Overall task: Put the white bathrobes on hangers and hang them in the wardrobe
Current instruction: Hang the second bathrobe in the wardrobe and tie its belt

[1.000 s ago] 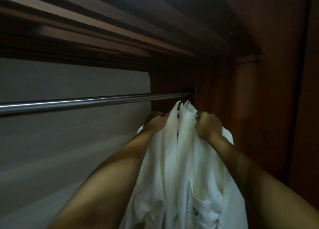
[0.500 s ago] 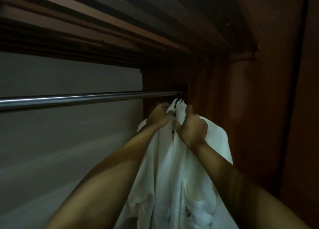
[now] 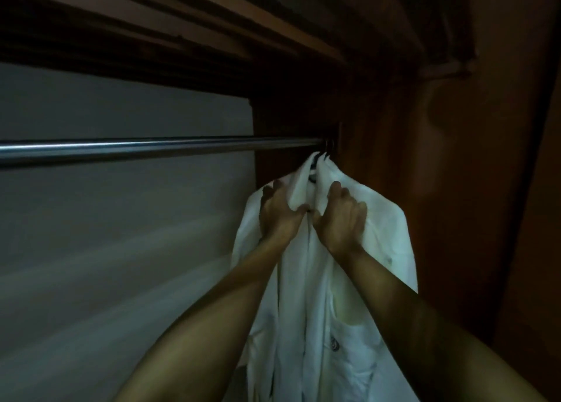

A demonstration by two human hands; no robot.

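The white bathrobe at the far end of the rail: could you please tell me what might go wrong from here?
1. Both hands, left hand and right hand, grip the white bathrobe near its collar; a downward tug could pull it off its hanger, which the cloth mostly hides.
2. It hangs at the very end of the rail, against the wardrobe side panel, so the right shoulder may crumple.

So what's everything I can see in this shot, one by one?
White bathrobe: at least one, white, hanging at the rail's right end; whether more hang there I cannot tell.
Wardrobe rail: one, silver metal, running level across the view.
Wardrobe side panel: one, reddish-brown wood, right of the robe.
Back wall: one, grey, behind the rail.
Left hand: one, its grip on the robe's left collar edge.
Right hand: one, its grip on the right collar edge.
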